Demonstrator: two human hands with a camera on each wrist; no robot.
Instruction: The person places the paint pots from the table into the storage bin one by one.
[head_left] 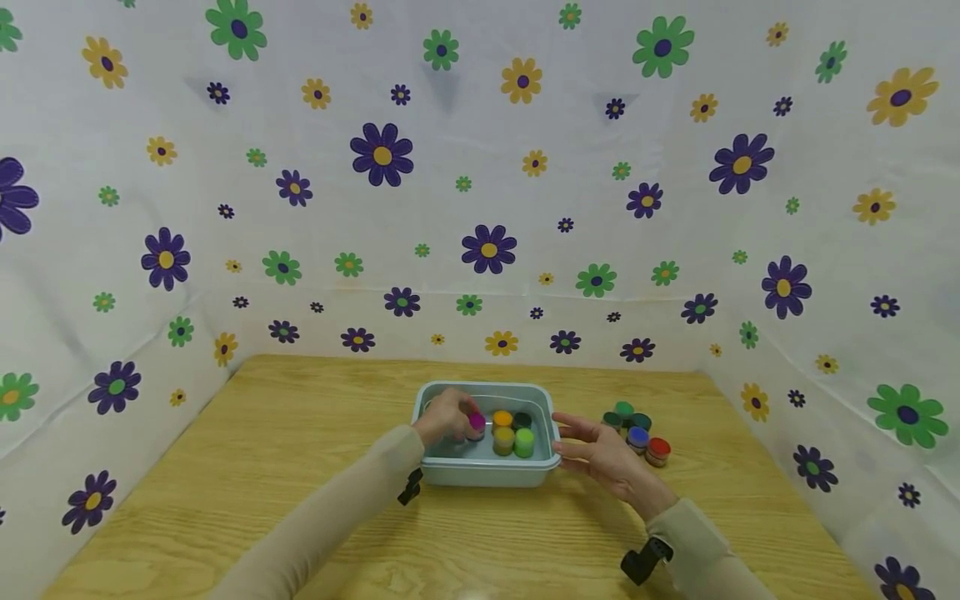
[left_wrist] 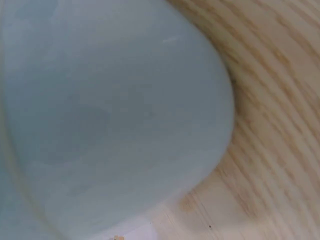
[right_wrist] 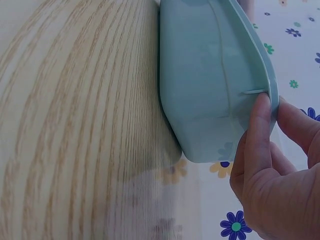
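Head: a wood-grain counter (head_left: 330,408) stands before flower-printed sheeting (head_left: 480,192). One tub (head_left: 483,477) holds five jars (head_left: 503,441); five more jars (head_left: 638,438) cluster right. My left hand (head_left: 447,415) pinches the magenta-lidded jar (head_left: 476,422) inside it.

Left wrist: tub wall, counter.

Right wrist: my right hand (right_wrist: 277,185) pinches the rim (right_wrist: 270,80).

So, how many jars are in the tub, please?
5: purple jar in the left hand; right of it, orange jar beside black jar; in front, tan jar beside lime jar. Others may be hidden.

Purple jar (head_left: 477,423) partly behind left hand (head_left: 447,416); tub (left_wrist: 125,110) cropped, left-wrist view.
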